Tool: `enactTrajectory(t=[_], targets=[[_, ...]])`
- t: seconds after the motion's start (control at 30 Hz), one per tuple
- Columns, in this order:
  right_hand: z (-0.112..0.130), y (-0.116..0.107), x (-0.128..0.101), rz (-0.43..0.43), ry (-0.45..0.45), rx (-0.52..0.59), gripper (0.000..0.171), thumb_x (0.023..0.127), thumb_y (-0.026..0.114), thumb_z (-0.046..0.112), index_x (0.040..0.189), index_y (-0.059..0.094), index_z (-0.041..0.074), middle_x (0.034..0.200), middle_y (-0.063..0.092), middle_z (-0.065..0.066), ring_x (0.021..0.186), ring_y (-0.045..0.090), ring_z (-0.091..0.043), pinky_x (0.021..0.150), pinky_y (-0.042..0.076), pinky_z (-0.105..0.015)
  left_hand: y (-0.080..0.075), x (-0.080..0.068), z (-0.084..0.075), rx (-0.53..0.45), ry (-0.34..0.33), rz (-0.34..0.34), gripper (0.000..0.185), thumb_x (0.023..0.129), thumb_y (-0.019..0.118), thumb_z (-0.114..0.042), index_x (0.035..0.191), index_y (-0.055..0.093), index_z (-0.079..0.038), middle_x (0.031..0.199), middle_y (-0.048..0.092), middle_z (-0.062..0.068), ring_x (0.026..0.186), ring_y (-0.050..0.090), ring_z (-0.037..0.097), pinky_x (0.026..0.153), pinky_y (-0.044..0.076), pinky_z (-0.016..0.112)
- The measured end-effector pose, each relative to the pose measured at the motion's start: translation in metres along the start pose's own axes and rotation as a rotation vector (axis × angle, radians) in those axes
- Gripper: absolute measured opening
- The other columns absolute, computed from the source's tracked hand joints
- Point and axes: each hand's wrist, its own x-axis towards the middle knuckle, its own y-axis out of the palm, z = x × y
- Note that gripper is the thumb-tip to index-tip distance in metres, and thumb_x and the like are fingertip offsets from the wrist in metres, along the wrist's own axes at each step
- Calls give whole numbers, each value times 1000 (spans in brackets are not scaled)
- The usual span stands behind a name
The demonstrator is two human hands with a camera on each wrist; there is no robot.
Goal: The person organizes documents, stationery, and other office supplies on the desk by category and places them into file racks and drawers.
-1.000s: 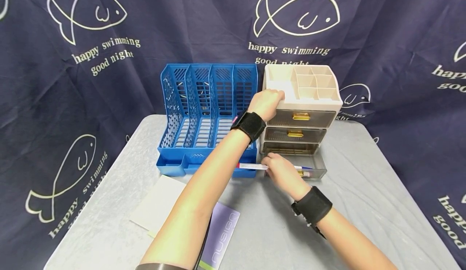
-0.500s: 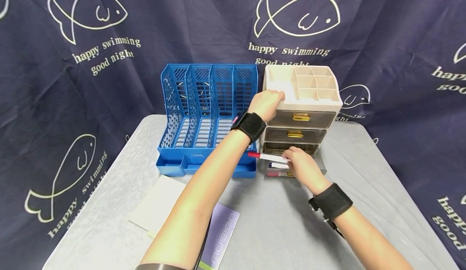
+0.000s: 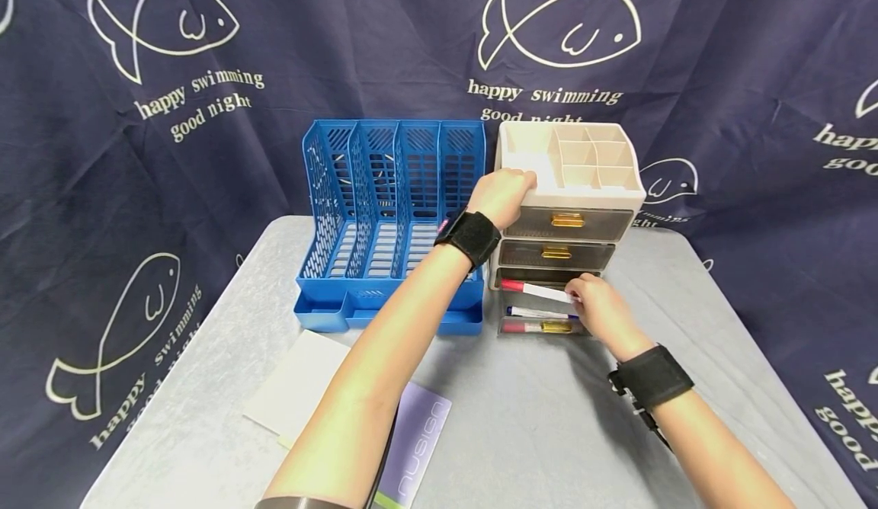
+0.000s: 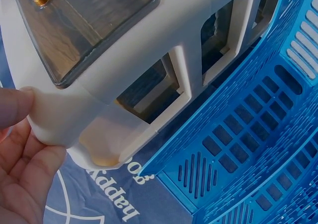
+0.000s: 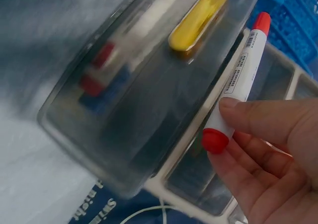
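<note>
My left hand (image 3: 504, 195) grips the top front edge of a white desktop drawer organizer (image 3: 583, 200); in the left wrist view its thumb and fingers hold the corner. With thumb and fingertips, my right hand (image 3: 605, 312) pinches a red-capped whiteboard marker (image 3: 545, 291) near its rear end. The marker is over the pulled-out bottom drawer (image 5: 154, 119), slightly tilted, cap to the left. Inside that see-through drawer lie a blue-capped marker (image 3: 531, 312) and another red-capped marker (image 3: 516, 327), seen through the front panel.
Left of the organizer stands a blue file rack (image 3: 384, 288) with upright dividers and a front trough. A cream pad (image 3: 302, 379) and a purple notebook (image 3: 418, 433) lie on the grey table (image 3: 507, 433), partly under my left forearm. A dark fish-print curtain (image 3: 411, 36) hangs behind.
My right hand has carried the red-capped marker rightward, from in front of the blue rack's trough to over the bottom drawer. My left hand stays on the organizer.
</note>
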Motion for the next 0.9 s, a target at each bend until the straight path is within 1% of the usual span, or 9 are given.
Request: enactTrajectory(t=[0.23, 0.43, 0.57, 0.77, 0.9], targets=[[-12, 0, -2, 58, 39, -15, 18, 67, 64, -16, 72, 60, 1, 70, 52, -9, 63, 53, -24, 57, 46, -40, -1, 0, 0, -4, -3, 16, 36, 86, 60, -3, 120, 61, -16, 115, 66, 2, 105, 61, 17, 85, 51, 31], [-17, 7, 4, 113, 55, -24, 16, 68, 65, -14, 72, 62, 1, 70, 54, -8, 62, 54, -23, 58, 46, -40, 0, -1, 0, 2, -3, 12, 36, 86, 61, -3, 119, 62, -16, 114, 66, 2, 105, 61, 17, 85, 51, 31], [-21, 12, 8, 147, 46, -20, 15, 69, 66, -12, 71, 62, 2, 68, 54, -7, 60, 53, -21, 56, 45, -39, 1, 0, 0, 1, -3, 6, 35, 86, 61, -3, 119, 62, -16, 113, 66, 2, 104, 62, 17, 85, 51, 31], [-28, 18, 11, 200, 20, 28, 15, 68, 65, -14, 73, 64, 1, 69, 57, -7, 65, 55, -22, 60, 47, -39, 1, 0, -1, 4, -1, -3, 35, 86, 61, -3, 119, 62, -16, 113, 66, 2, 104, 62, 17, 84, 51, 31], [-32, 22, 13, 224, 10, 38, 16, 68, 66, -14, 74, 65, 0, 71, 59, -8, 67, 57, -23, 62, 48, -40, 1, 1, -1, 9, -2, -2, 35, 86, 61, -3, 119, 62, -16, 113, 66, 2, 103, 62, 17, 84, 51, 31]])
